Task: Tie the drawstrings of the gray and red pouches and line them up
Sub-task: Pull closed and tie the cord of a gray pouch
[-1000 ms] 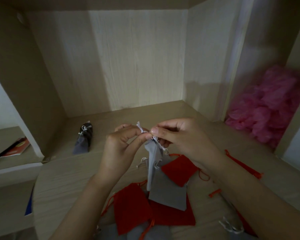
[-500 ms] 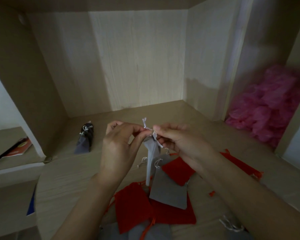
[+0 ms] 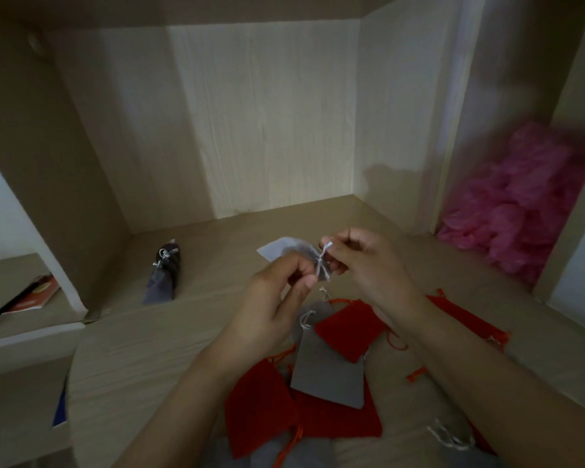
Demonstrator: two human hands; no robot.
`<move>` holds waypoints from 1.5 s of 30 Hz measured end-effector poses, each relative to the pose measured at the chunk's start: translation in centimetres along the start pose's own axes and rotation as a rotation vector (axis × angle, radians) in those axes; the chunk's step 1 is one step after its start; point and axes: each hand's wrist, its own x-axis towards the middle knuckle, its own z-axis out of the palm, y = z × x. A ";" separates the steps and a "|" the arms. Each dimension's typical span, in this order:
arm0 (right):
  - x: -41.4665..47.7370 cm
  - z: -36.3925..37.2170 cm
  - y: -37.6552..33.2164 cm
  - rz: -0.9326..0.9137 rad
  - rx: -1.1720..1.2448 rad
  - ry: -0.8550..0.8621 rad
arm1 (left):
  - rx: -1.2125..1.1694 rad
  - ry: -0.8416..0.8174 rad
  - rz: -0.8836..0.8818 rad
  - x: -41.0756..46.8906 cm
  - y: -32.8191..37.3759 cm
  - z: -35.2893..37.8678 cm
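Both hands are raised above the worktop (image 3: 142, 349), close together, with a gray pouch (image 3: 282, 249) held between them. The left hand (image 3: 274, 305) has its fingers curled, and its thumb and forefinger pinch the gathered neck of the pouch. The right hand (image 3: 368, 268) is curled as well. Its fingertips pinch the white drawstring (image 3: 321, 261) just beside the left thumb. The body of the pouch sticks out beyond the left knuckles, away from the person, clear of the worktop. The drawstring crosses at the neck, with one short end pointing up by the right fingertips and the rest hanging down between the two hands.

Under the wrists a flat gray pouch (image 3: 328, 373) lies on the worktop. A red pouch (image 3: 350, 327) overlaps its far right corner, below the right wrist. A second red pouch (image 3: 260, 407) lies beneath the left forearm, touching the flat gray one. A loose red cord (image 3: 416, 373) lies between the pile and the right forearm.

Well to the left of the left hand lies a dark pouch (image 3: 164, 275), its neck drawn in with pale string. Far to the right of the right hand, in the next compartment, sits a heap of pink plastic (image 3: 527, 204). Far to the left, on a lower shelf, lies a booklet (image 3: 34, 295).
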 end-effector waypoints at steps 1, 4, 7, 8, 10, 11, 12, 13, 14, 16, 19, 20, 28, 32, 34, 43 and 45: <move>-0.1 0.1 0.4 0.006 -0.001 0.002 | -0.005 -0.006 -0.006 0.1 -0.1 0.0; 0.1 0.1 1.3 0.018 -0.086 0.019 | -0.041 -0.045 -0.032 -0.1 0.2 0.2; 1.8 -2.6 0.6 -0.030 -0.204 0.211 | -0.102 -0.248 0.019 -1.6 2.3 2.4; 2.3 -4.1 -0.1 -0.056 -0.165 0.271 | -0.102 -0.319 0.047 -2.2 2.9 3.4; 3.0 -6.7 -1.5 -0.101 -0.076 0.282 | -0.107 -0.304 0.030 -2.3 2.9 4.4; 3.1 -7.4 -1.9 -0.118 -0.078 0.242 | -0.139 -0.254 -0.012 -2.1 2.5 4.3; 3.1 -7.6 -2.1 -0.131 -0.108 0.194 | -0.182 -0.203 -0.060 -1.9 2.0 4.0; 3.0 -7.6 -2.2 -0.143 -0.142 0.140 | -0.230 -0.151 -0.119 -1.6 1.5 3.6; 3.0 -7.5 -2.0 -0.143 -0.173 0.085 | -0.286 -0.098 -0.180 -1.3 1.2 3.3; 2.8 -6.9 -2.1 -0.107 -0.169 -0.037 | -0.402 0.016 -0.265 -0.9 0.7 2.9; 2.3 -5.6 -2.4 -0.063 -0.147 -0.196 | -0.480 0.120 -0.294 -0.3 0.5 2.3; 2.0 -5.0 -2.4 -0.051 -0.155 -0.240 | -0.510 0.145 -0.306 -0.1 0.3 2.0; 0.5 -2.0 -1.0 0.034 -0.237 -0.449 | -0.551 0.260 -0.344 0.2 0.1 0.7; 0.6 -1.1 -0.3 -0.062 -0.162 -0.261 | -0.467 0.199 -0.581 0.6 -0.4 -0.3; 0.8 -0.7 0.6 -0.060 -0.117 -0.200 | -0.426 0.142 -0.611 0.5 -0.8 -0.9; 0.0 -0.7 7.1 -0.083 -0.789 -0.303 | 0.103 0.260 -0.797 2.1 -11.6 -8.5; -0.2 -0.5 7.7 -0.065 -0.856 -0.368 | 0.158 0.293 -0.868 2.7 -14.4 -9.9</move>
